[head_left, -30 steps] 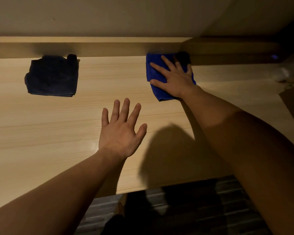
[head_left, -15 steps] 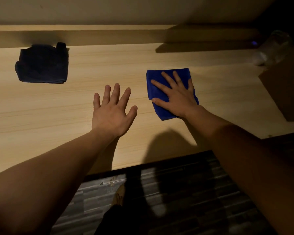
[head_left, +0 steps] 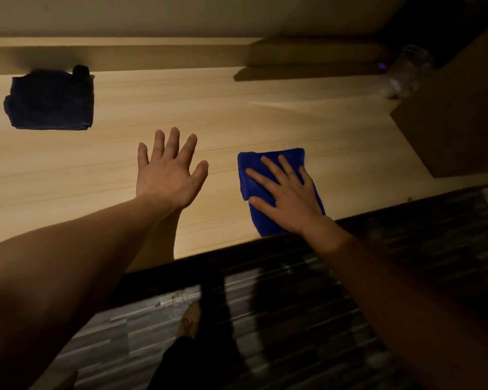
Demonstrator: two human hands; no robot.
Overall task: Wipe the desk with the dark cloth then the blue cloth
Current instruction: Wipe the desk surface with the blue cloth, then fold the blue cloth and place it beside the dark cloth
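My right hand (head_left: 289, 202) lies flat, fingers spread, on the blue cloth (head_left: 268, 164).

The cloth sits at the desk's (head_left: 237, 122) near edge. My left hand (head_left: 168, 175) rests open beside it. The dark cloth (head_left: 51, 101) is far off, bare wood between.

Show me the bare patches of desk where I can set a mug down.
Widest bare stretch: between the dark cloth and left hand, along the desk's front left. Also behind the blue cloth, up to the back ledge. Crowded at right: box and plastic bottle.
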